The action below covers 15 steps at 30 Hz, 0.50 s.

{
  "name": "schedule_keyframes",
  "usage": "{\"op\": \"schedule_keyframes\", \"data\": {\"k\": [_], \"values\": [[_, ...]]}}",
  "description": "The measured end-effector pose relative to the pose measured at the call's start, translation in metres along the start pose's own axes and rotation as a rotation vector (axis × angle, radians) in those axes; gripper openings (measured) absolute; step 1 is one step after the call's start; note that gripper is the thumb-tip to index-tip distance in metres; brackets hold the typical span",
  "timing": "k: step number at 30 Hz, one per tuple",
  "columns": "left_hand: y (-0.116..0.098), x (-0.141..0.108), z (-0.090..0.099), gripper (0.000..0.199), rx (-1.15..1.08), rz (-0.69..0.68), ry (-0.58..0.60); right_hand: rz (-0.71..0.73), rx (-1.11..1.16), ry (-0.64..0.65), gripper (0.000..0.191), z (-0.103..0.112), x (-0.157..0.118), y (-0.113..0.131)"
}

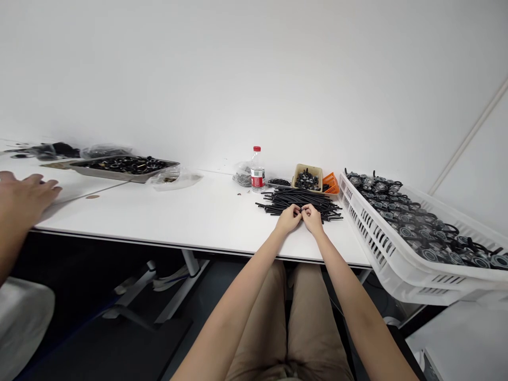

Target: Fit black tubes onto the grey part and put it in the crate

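Observation:
My left hand (289, 218) and my right hand (312, 218) meet at the front of a pile of thin black tubes (283, 198). Both are closed, with thumbs and fingertips pinched together almost touching each other. A small dark piece shows between the fingertips, too small and too covered to name. The tubes lie roughly side by side across the table, their ends sticking out left and right of my hands. Just behind the pile stands a beige bin (297, 172) of small black and metal parts, beside an orange basket (330, 183).
A white crate (381, 259) full of metal-and-black parts stands at the right. A red-capped bottle (257, 172) is behind the tubes. Left, a grey tray (143, 178) holds black rings, near a plastic bag (174, 179). Another person's hand (26, 198) reaches over the white table (159, 214).

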<state>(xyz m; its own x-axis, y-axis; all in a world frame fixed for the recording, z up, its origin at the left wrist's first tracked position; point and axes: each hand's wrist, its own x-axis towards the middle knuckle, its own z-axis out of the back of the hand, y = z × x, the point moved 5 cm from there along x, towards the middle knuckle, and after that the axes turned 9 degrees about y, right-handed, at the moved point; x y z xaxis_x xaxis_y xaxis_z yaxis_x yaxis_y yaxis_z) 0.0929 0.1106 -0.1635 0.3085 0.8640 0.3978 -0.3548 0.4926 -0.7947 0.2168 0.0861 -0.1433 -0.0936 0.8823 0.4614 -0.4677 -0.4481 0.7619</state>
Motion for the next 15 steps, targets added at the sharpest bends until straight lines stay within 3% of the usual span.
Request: {"op": "schedule_keyframes", "data": {"k": [3, 15], "values": [[-0.0016, -0.0009, 0.0011, 0.020, -0.002, 0.006, -0.008, -0.002, 0.003, 0.000, 0.012, 0.0003, -0.0001, 0.0001], [-0.0062, -0.0019, 0.0016, 0.030, -0.017, 0.017, -0.006, -0.009, 0.006, -0.001, 0.012, -0.0001, 0.0001, -0.0013]]}}
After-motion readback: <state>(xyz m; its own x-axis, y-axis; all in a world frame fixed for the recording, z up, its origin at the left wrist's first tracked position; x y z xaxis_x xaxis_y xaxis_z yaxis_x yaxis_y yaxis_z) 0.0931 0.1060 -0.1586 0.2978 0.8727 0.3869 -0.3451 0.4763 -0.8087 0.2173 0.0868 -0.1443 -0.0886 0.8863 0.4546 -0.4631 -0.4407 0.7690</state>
